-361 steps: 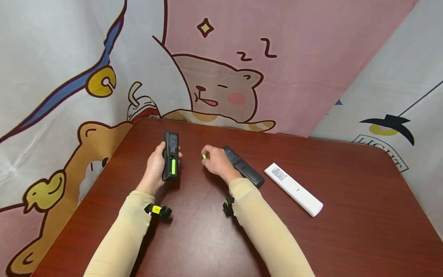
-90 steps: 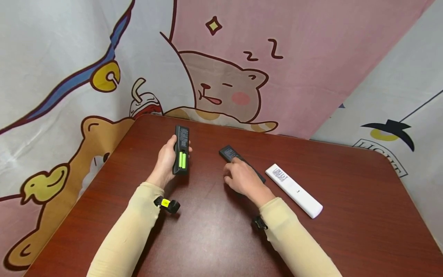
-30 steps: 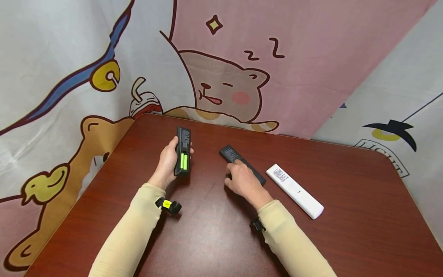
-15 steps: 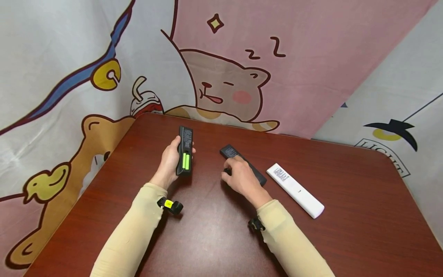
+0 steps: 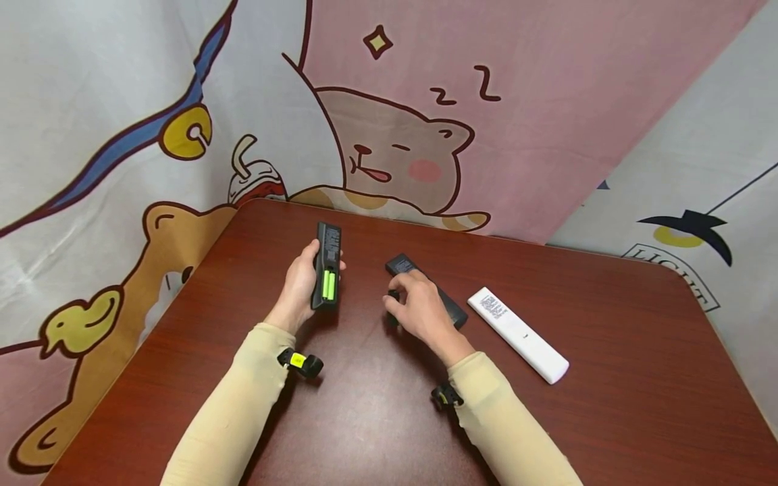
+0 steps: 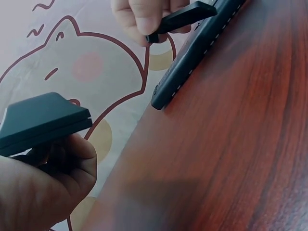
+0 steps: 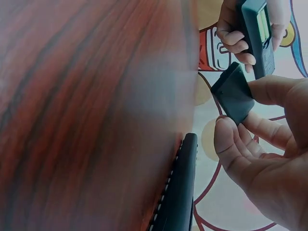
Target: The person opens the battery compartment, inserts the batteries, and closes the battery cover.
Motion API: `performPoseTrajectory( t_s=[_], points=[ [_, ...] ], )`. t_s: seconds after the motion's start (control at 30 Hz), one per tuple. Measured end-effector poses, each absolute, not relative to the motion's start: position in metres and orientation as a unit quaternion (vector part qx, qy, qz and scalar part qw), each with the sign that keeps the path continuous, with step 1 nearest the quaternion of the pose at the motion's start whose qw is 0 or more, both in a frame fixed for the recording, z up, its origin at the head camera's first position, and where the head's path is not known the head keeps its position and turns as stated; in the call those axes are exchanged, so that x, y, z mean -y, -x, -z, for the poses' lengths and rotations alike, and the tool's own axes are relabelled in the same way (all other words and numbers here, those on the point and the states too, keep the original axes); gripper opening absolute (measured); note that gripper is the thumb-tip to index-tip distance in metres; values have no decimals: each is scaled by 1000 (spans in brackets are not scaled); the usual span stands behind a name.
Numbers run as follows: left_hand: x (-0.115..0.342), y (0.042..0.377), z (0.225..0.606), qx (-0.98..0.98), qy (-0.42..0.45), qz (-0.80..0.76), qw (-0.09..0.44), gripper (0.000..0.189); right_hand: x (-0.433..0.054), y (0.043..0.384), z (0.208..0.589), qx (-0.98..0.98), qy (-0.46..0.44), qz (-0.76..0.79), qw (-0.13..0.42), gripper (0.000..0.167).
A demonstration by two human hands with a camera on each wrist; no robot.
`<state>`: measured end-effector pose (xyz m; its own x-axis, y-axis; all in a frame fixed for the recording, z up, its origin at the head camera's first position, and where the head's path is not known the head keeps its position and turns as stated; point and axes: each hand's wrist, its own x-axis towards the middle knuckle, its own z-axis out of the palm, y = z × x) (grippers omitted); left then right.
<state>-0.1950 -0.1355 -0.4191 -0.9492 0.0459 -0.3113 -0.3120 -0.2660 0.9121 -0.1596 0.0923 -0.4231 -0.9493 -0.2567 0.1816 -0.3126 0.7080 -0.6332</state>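
Note:
In the head view my left hand (image 5: pixel 298 283) grips a black remote control (image 5: pixel 330 244), its back turned up. Two green batteries (image 5: pixel 329 285) lie side by side in its uncovered battery bay. To the right, my right hand (image 5: pixel 419 307) pinches a small black battery cover (image 7: pixel 234 94) between thumb and fingers, lifted off the table and apart from the held remote. Another black remote (image 5: pixel 453 312) lies back up under and behind that hand, which hides its middle part.
A white remote control (image 5: pixel 516 334) lies slantwise on the red-brown wooden table (image 5: pixel 638 378), right of the black one. Behind the table hangs a cloth (image 5: pixel 523 101) printed with cartoon animals.
Twelve seconds ago one battery sat in the held remote and my right hand held another; now both are in. My right hand has since picked up the cover and shifted slightly left.

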Motion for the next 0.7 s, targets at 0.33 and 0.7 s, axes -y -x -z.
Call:
performPoseTrajectory(
  t_s=[0.33, 0.7],
  points=[
    [132, 193, 418, -601, 105, -784, 111, 63, -87, 160, 422, 904, -162, -391, 57, 14],
    [125, 191, 420, -589, 93, -795, 108, 63, -82, 161, 420, 898, -158, -408, 49, 18]
  ],
)
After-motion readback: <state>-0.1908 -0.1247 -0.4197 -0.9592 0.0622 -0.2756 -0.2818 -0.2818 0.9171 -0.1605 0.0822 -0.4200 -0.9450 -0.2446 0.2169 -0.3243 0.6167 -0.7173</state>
